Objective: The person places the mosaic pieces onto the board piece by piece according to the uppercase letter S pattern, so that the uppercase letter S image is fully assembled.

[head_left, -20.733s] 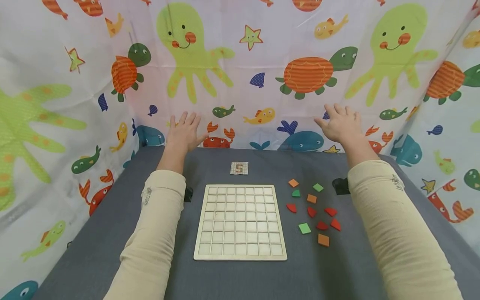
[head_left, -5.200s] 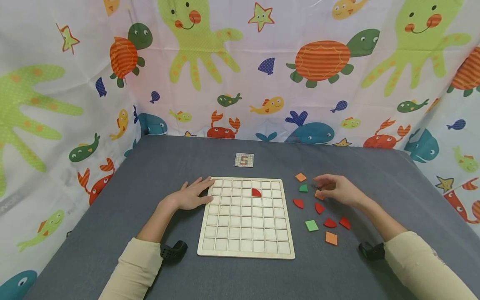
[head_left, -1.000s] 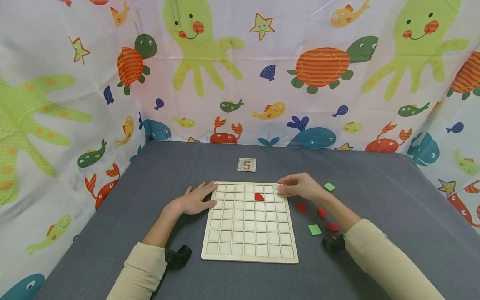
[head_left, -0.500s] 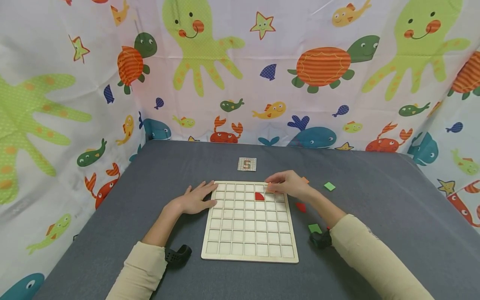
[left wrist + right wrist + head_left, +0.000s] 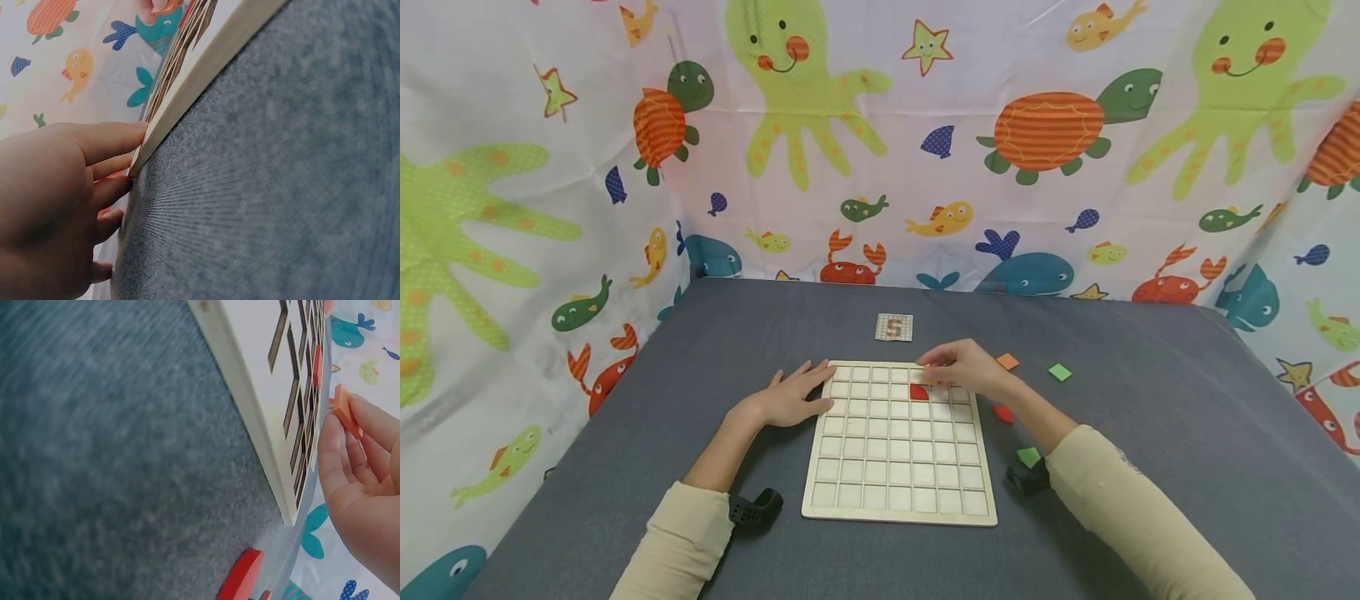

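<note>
A pale wooden grid board (image 5: 887,475) lies on the grey cloth, with a red quarter-round tile (image 5: 919,392) in a cell of its second row from the far edge. My right hand (image 5: 966,367) is over the far right part of the board, just right of that tile. Between its thumb and fingers it pinches an orange square tile (image 5: 345,412), held on a tilt above the board in the right wrist view and mostly hidden in the head view. My left hand (image 5: 790,400) rests with spread fingers against the board's left edge; its fingertips (image 5: 139,128) touch the rim.
A small patterned card (image 5: 893,327) lies beyond the board. To the right are an orange tile (image 5: 1007,361), light green tiles (image 5: 1060,372) and a red tile (image 5: 1003,414). The right forearm hides part of that area. A printed curtain (image 5: 940,83) stands behind.
Over the last second my right hand has moved left from the board's right edge toward the red tile, carrying the orange tile. Earlier it picked among the loose tiles. The left hand stays put.
</note>
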`<state>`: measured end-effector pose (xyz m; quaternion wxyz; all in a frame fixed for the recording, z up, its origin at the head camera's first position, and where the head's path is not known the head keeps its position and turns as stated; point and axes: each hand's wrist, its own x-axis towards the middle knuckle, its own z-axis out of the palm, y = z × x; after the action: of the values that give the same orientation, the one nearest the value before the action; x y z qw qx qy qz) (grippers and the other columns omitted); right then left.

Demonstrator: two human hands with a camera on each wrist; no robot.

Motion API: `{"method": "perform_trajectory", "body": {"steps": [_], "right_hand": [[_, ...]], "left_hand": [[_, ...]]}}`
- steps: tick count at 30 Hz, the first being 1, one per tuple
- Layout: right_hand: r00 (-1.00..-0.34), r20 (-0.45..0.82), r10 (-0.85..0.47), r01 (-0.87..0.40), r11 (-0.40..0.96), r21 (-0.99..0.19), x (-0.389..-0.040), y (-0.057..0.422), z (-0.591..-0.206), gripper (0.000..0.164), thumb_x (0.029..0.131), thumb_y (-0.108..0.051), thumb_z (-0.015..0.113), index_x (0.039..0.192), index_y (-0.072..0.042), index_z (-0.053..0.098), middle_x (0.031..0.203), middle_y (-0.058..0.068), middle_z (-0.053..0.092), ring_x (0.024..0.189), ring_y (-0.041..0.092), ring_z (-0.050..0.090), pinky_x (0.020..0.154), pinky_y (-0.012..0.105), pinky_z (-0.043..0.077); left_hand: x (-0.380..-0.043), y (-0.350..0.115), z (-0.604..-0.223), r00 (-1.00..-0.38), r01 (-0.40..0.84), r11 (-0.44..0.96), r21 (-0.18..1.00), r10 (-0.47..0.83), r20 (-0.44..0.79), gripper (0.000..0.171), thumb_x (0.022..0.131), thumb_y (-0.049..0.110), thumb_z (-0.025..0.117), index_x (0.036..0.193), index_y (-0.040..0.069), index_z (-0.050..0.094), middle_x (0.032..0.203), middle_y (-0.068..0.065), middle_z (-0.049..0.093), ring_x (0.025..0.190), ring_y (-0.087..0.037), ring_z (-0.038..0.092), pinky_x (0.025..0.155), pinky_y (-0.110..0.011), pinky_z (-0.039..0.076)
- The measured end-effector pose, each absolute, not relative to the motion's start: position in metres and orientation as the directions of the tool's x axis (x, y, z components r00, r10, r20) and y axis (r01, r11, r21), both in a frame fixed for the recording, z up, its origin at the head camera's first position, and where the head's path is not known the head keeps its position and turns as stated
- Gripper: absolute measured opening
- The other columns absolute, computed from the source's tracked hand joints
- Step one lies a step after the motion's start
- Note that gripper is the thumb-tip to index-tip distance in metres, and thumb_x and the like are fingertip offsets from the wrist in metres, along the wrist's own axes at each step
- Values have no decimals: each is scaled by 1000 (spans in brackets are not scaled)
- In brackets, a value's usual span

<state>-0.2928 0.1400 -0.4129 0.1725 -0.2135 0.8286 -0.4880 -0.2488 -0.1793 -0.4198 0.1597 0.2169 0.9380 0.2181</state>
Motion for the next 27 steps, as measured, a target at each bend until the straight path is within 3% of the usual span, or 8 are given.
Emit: {"method": "perform_trajectory", "body": {"steps": [5, 8, 27], "right_hand": [[-851, -91, -517, -177, 447, -877, -289, 135, -408, 29, 92, -13, 65, 118, 0, 65, 94, 13, 68, 85, 31, 62, 75, 42, 53], [-859, -101, -501, -165, 459, -873, -291, 133, -412, 28, 91, -17, 67, 117, -4, 67, 92, 6, 69, 84, 23, 63, 74, 37, 53], [-841, -84, -535, -174, 413, -894, -295, 118, -415, 25, 91, -8, 65, 112, 6, 66, 91, 12, 68, 83, 24, 65, 75, 34, 54]], "left_hand": [[-250, -180, -420, -853, 336, 805, 489, 480, -205, 63, 100, 31, 49, 151, 4, 24, 156, -17, 17, 141, -41, 6, 105, -66, -1], [-250, -180, -420, -852, 337, 803, 491, 482, -205, 63, 100, 31, 49, 151, 4, 24, 156, -17, 16, 141, -41, 6, 105, -66, -1], [-250, -177, -417, -851, 332, 816, 474, 476, -223, 65, 99, 31, 51, 151, 3, 23, 156, -17, 17, 141, -41, 8, 106, -65, 3]]}}
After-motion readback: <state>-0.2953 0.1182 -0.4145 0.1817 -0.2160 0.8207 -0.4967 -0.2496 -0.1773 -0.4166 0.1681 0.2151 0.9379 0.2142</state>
